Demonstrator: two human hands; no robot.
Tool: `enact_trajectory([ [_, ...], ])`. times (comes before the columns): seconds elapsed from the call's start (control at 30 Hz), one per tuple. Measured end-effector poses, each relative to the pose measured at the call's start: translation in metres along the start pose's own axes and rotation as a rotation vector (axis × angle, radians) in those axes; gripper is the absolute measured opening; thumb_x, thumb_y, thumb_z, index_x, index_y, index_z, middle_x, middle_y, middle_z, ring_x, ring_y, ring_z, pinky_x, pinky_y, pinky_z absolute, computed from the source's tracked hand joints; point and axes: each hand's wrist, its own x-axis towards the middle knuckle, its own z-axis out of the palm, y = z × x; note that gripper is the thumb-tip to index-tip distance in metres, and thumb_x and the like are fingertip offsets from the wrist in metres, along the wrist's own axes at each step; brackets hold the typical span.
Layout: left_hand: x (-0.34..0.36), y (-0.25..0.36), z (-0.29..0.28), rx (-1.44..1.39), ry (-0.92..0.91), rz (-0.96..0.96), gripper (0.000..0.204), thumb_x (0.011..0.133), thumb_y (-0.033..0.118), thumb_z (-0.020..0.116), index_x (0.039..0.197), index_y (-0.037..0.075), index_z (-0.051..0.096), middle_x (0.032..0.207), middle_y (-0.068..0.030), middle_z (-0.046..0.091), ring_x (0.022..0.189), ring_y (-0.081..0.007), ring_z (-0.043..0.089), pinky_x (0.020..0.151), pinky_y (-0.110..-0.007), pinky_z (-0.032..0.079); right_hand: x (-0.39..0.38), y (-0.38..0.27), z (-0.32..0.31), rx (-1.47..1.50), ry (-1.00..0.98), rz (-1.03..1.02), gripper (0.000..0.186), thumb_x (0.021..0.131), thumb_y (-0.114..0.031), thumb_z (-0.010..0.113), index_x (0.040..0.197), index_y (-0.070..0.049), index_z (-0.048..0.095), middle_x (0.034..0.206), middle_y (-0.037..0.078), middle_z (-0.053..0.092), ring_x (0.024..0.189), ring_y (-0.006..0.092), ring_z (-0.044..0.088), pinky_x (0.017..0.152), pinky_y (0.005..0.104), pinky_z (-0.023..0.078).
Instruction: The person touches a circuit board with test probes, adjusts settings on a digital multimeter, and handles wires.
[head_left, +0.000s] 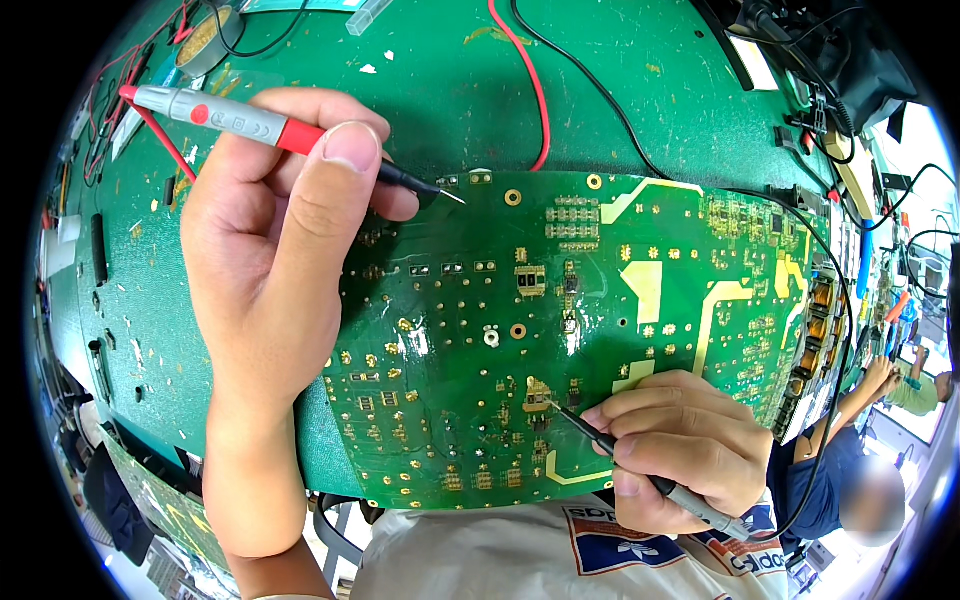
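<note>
A large green circuit board lies in front of me on a green work mat, its underside solder points and bare gold pads facing up. My left hand pinches a grey and red test probe; its thin metal tip hangs over the board's far left part, and I cannot tell whether it touches. In my right hand is a grey and black test probe, fingers closed around it. Its tip is at a small cluster of solder pads near the board's middle.
A red cable and a black cable cross the green mat beyond the board. A round tin sits far left. Copper-coloured components line the board's right edge. Another person is at the right.
</note>
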Motion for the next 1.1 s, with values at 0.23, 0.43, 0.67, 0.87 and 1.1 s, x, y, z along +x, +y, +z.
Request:
enact_trajectory([
  [0.23,0.0002,-0.0009,-0.0012,0.024,-0.001,0.001,0.019,0.106,0.014,0.049,0.110,-0.001,0.060,0.090,-0.0110,0.066,0.077,-0.0119,0.059,0.075,-0.025,0.047,0.0000,0.0004,0.0003,0.006,0.002,0.005,0.022,0.066,0.010,0.069,0.087,0.004,0.064,0.077,0.015,0.069,0.075,0.0292,0.074,0.063,0.0359,0.059],
  [0.43,0.0001,-0.0006,-0.0008,0.025,0.000,0.006,0.019,0.106,0.013,0.048,0.109,-0.001,0.060,0.090,-0.0103,0.066,0.077,-0.0119,0.059,0.075,-0.026,0.047,-0.0001,0.0007,0.0016,0.002,0.021,-0.001,0.022,0.066,0.010,0.069,0.086,0.004,0.064,0.076,0.015,0.069,0.075,0.0293,0.074,0.063,0.0362,0.060],
  [0.67,0.0005,-0.0015,-0.0014,0.013,0.002,0.015,0.019,0.106,0.012,0.047,0.109,-0.002,0.060,0.089,-0.0099,0.065,0.077,-0.0121,0.059,0.076,-0.026,0.048,0.0006,0.0009,-0.0010,0.016,-0.005,-0.001,0.020,0.067,0.009,0.069,0.085,0.004,0.064,0.076,0.015,0.068,0.075,0.0301,0.073,0.064,0.0366,0.059],
  [0.87,0.0008,-0.0027,-0.0004,-0.001,-0.006,0.019,0.019,0.106,0.012,0.047,0.109,-0.002,0.060,0.092,-0.0101,0.065,0.077,-0.0117,0.059,0.076,-0.026,0.048,-0.0014,0.0001,-0.0015,0.050,0.003,0.028,0.021,0.066,0.008,0.069,0.086,0.004,0.065,0.077,0.015,0.069,0.075,0.0304,0.073,0.064,0.0369,0.059],
  [1.1,0.0000,0.0012,-0.0006,0.003,0.001,0.015,0.020,0.106,0.011,0.047,0.108,-0.003,0.060,0.096,-0.0107,0.065,0.078,-0.0122,0.061,0.075,-0.025,0.049,-0.0003,0.0002,-0.0013,0.048,-0.003,0.014,0.021,0.066,0.008,0.068,0.086,0.003,0.065,0.076,0.014,0.068,0.075,0.0306,0.073,0.064,0.0368,0.059],
])
